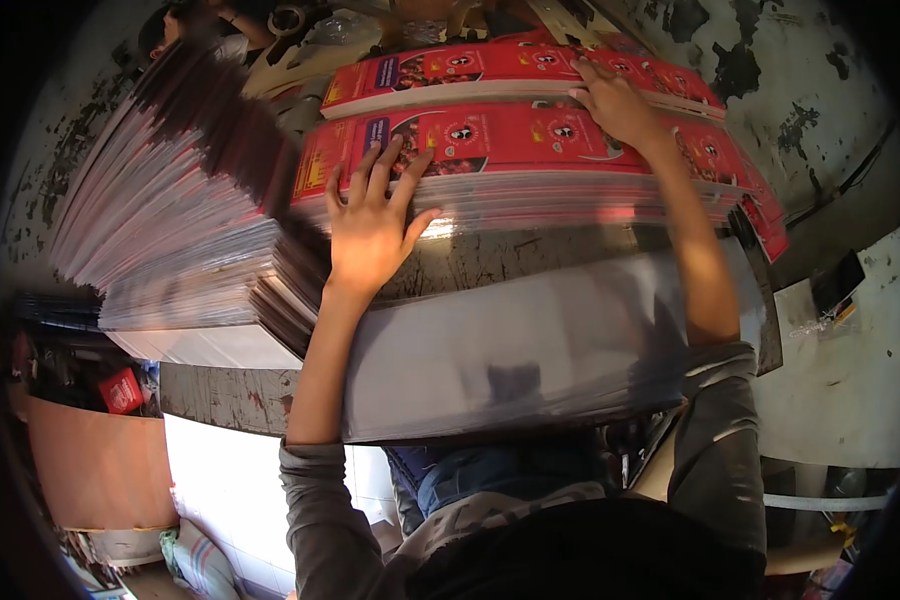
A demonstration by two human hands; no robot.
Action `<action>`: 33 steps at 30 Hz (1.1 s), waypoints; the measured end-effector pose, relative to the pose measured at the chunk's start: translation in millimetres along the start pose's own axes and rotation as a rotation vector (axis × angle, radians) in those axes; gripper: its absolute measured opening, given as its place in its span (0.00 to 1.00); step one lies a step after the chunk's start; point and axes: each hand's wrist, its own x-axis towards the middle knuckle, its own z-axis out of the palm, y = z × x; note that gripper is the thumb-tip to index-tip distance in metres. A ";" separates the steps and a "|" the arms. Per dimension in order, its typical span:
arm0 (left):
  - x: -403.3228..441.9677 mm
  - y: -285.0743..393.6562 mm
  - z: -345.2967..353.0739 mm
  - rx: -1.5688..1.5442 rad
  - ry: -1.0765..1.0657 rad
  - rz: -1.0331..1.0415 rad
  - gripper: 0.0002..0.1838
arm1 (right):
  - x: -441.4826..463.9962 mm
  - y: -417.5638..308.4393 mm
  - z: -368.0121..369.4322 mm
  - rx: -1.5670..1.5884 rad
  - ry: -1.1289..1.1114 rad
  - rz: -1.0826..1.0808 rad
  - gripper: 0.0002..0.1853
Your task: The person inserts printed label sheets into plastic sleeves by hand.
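Observation:
My left hand (370,225) lies with spread fingers on the near left part of a stack of red printed sheets (510,140). Farther back, my right hand (615,105) reaches over the same stack, its fingertips on a second row of red printed sheets (515,65). Thumb and fingers of that hand are apart, and nothing shows held in them. Close to my body is a pile of clear, greyish plastic sheets (510,350), under my forearms. A tall, fanned-out stack of sheets (180,240) leans to the left of my left hand.
The worn metal table (450,265) shows between the red stack and the plastic pile. A red box (121,391) sits low on the left, above an orange-brown panel (100,460). Another person's arm (245,25) appears at top left. A dark flat object (838,282) lies at right.

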 end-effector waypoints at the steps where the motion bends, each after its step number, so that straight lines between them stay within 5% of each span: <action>1: -1.3 -0.3 -0.5 -0.018 -0.001 -0.011 0.32 | -0.5 2.9 5.5 -0.043 0.025 0.018 0.22; 10: -0.8 -1.2 -1.8 -0.036 0.015 -0.049 0.32 | -2.9 -10.6 -2.5 -0.130 0.175 0.048 0.12; 27: -5.2 -6.7 -16.3 -0.098 0.019 -0.021 0.30 | -10.5 -6.6 13.0 -0.113 0.212 -0.034 0.13; 29: -4.5 -3.0 -50.7 -0.674 -0.133 -0.159 0.23 | -7.4 -5.5 10.6 -0.215 0.242 -0.083 0.12; 33: -26.9 28.4 -103.7 -0.627 -0.354 0.063 0.23 | -4.4 -14.6 4.0 -0.398 0.245 -0.104 0.11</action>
